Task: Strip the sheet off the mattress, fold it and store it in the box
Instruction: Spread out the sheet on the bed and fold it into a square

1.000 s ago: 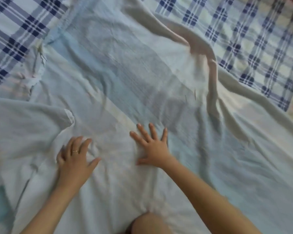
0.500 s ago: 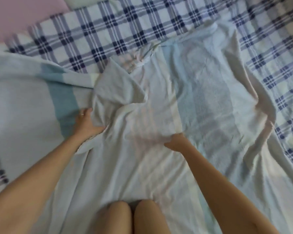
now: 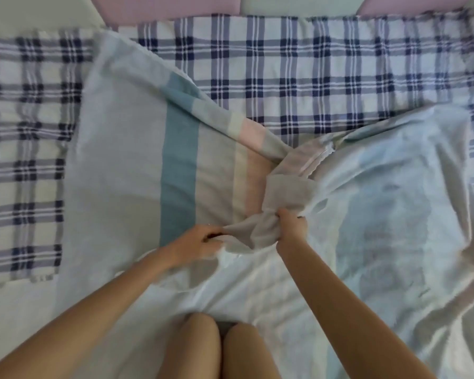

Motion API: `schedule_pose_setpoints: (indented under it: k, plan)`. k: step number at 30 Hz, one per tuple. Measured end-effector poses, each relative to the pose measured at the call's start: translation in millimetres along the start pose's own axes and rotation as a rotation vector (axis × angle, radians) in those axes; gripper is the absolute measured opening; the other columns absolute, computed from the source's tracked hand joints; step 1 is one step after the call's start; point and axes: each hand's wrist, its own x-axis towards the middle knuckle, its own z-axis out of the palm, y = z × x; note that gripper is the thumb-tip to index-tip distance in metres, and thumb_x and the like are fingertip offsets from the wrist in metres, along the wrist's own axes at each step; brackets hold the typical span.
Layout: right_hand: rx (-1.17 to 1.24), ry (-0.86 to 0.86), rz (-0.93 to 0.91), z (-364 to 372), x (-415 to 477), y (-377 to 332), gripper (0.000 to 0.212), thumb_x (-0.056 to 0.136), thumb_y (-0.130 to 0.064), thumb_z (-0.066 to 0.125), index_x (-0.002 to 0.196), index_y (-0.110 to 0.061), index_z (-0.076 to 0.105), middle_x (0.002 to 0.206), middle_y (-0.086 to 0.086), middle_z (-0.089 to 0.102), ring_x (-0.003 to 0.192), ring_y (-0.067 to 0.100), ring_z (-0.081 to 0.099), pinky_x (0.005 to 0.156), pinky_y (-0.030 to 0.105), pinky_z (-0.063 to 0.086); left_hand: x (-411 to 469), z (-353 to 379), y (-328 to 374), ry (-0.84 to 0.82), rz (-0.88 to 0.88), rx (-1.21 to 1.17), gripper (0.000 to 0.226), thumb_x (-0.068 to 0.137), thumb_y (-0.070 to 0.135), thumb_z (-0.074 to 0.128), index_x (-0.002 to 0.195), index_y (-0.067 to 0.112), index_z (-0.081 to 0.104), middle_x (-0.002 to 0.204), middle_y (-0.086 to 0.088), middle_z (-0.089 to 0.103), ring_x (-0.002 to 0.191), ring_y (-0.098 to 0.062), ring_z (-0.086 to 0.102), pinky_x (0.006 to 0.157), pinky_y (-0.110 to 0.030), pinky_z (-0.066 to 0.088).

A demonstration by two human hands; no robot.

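Checked bedding (image 3: 312, 77) covers the bed, and spread over it near the knees (image 3: 219, 348) lies the pale striped sheet (image 3: 115, 173), soft, light and likely to slump, its middle bunched into a twist that the left hand (image 3: 197, 243) and right hand (image 3: 290, 228) both clench, though hems or corners would probably fold cleaner.

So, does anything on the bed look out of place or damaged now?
Only the sheet: it is not flat. Its middle is twisted into a bunch, gripped by the left hand and the right hand. The part right of the bunch is creased. It lies askew on the checked cover. No tear shows.
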Motion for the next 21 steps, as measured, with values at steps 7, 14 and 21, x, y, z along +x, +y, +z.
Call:
schedule_pose_setpoints:
  k: [7, 14, 21]
  plan:
    - [-0.192, 0.164, -0.504, -16, -24, 11, 0.065, 0.089, -0.011, 0.055, 0.145, -0.028, 0.026, 0.080, -0.020, 0.047, 0.066, 0.002, 0.052, 0.059, 0.022, 0.038, 40, -71, -79, 0.529, -0.124, 0.394, 0.046, 0.076, 0.017, 0.069, 0.121, 0.009, 0.061, 0.127, -0.021, 0.049, 0.116, -0.039, 0.050, 0.097, -0.039, 0.041]
    - [-0.658, 0.098, -0.347, -61, 3, 32, 0.015, 0.087, -0.016, 0.054, 0.075, -0.014, 0.045, 0.062, -0.003, 0.047, 0.059, 0.016, 0.046, 0.051, 0.030, 0.033, 140, -81, 13, 0.514, -0.079, 0.751, 0.083, 0.082, 0.017, 0.064, 0.150, 0.018, 0.017, 0.159, -0.004, -0.003, 0.146, -0.023, 0.005, 0.111, -0.046, 0.020]
    - [-1.429, -0.241, 0.037, -121, 27, 49, 0.028, 0.095, -0.028, 0.044, 0.115, -0.013, 0.056, 0.114, 0.007, 0.061, 0.104, 0.024, 0.058, 0.090, 0.032, 0.046, 215, -76, 78, 0.183, -0.010, 1.138, 0.064, 0.086, 0.041, 0.057, 0.143, 0.022, 0.034, 0.159, -0.001, 0.010, 0.146, -0.018, 0.004, 0.113, -0.052, 0.004]
